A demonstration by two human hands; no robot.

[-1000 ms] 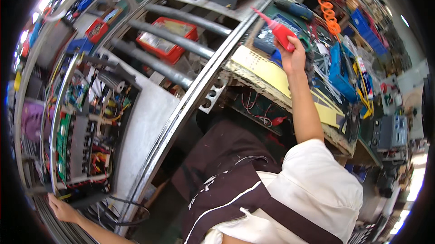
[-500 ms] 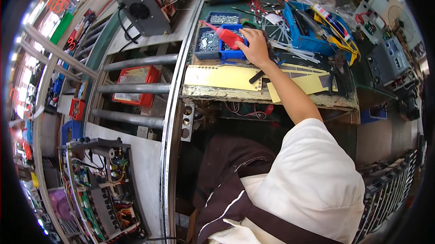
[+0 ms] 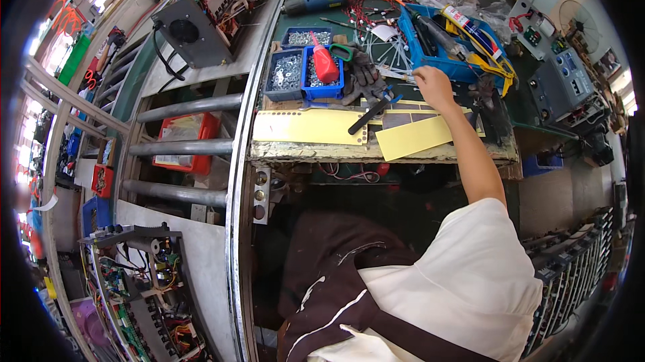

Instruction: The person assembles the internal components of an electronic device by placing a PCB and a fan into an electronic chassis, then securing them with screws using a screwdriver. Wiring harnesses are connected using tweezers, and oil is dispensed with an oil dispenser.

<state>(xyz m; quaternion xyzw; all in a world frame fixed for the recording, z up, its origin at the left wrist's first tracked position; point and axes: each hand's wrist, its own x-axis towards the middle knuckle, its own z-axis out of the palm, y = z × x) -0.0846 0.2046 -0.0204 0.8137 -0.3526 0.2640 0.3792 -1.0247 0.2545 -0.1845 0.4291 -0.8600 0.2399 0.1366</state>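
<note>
My right hand [image 3: 435, 88] reaches over the workbench, its fingers pinched together at the ends of some white cable ties [image 3: 393, 70]. How many ties are in the pinch is hidden. A red squeeze bottle [image 3: 324, 63] with a thin nozzle leans in a blue bin [image 3: 322, 92] of small metal parts, apart from my hand. Grey work gloves [image 3: 366, 80] lie between that bin and the ties. Below my hand are yellow sheets [image 3: 413, 138] and a black-handled tool [image 3: 366, 117]. My left hand does not show.
A blue crate [image 3: 410, 33] of tools and tubes stands right of the ties. Two more parts bins [image 3: 284, 73] adjoin the bottle's bin. A power tool [image 3: 316, 1] lies at the back. Left of the bench runs a roller conveyor [image 3: 181, 147] with a fan-fitted metal unit [image 3: 191, 33].
My right hand has let go of the red bottle, leaving it in the blue bin, and moved right to the cable ties. The view has shifted slightly.
</note>
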